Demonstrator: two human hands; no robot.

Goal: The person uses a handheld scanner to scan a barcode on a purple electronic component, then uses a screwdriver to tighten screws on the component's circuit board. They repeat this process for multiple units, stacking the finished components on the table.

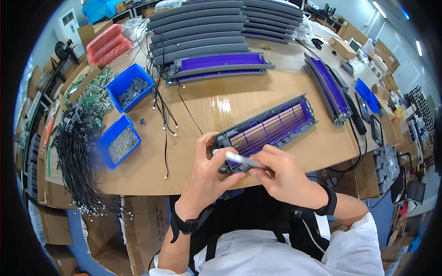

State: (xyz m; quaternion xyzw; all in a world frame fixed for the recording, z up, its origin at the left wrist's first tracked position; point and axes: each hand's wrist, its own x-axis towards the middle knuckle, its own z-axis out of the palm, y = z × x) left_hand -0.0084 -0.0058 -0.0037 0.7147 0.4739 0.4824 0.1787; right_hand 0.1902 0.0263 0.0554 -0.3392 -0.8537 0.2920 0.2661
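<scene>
Bins (133, 73) left of the frame (271, 128).

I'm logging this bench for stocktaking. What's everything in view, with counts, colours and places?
slender object: one, whitish, blurred, lower centre
near housing: one, grey-purple, on the cardboard
right housing: one, grey-purple, table's right
stacked housings: many, mostly grey, far side
upper bin: one, blue, left, holding dark parts
lower bin: one, blue, left, holding silvery pieces
cables: many, black, far left
wrapped bundles: several, red, upper left
cardboard sheet: one, brown, on the table
wristbands: two, black, wrists
clutter: uncounted, mixed colours, around the rim, too small to tell
left grip: one, bare, lower centre
right grip: one, bare, beside it
</scene>
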